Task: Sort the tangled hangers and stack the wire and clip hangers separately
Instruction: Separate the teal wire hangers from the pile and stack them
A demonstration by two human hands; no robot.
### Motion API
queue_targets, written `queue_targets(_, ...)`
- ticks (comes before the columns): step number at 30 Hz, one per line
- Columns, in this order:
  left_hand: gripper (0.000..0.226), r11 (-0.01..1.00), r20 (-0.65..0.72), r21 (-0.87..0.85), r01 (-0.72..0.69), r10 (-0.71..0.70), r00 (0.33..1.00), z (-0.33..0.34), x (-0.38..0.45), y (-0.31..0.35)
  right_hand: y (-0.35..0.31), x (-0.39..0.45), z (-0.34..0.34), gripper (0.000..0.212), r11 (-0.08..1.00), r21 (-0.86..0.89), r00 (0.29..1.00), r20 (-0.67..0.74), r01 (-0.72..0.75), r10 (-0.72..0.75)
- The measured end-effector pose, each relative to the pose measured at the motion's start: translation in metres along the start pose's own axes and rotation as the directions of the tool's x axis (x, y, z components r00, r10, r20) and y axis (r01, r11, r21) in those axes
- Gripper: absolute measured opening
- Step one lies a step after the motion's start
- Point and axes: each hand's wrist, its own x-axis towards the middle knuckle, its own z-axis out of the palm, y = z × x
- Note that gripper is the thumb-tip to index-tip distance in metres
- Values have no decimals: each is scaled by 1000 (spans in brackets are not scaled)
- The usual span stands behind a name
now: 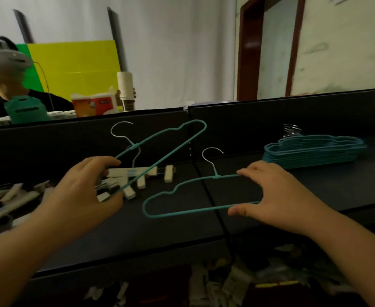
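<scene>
Two teal wire hangers up off the dark table [120, 235]. Right-hand hanger [182, 196]: lies near flat, hook up and away; right hand [277, 193] spans its end, fingers spread wide, fingertips on the top wire, thumb under the bottom bar. Left-hand hanger [166, 149]: tilted steeply, its far end raised towards the partition; left hand [89, 187] grips its lower end, fingers curled round the wire. Under and just behind the left hand, clip hangers [146, 173] with pale clips, lying loose on the table, metal hooks upright. Further left, a blurred heap of pale clip pieces [11, 200]. Far right on the table, neat stack of teal wire hangers [312, 151], hooks together at the back. Well apart from both hands.
</scene>
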Motion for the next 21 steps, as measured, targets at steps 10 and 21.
queue_targets(10,69,998,77,-47,-49,52,996,66,54,107,127,-38,-59,110,986,-69,988,-1,-155,155)
queue_targets(21,64,968,160,-149,-201,224,961,145,150,176,236,-20,-81,107,972,-43,970,-89,-230,225)
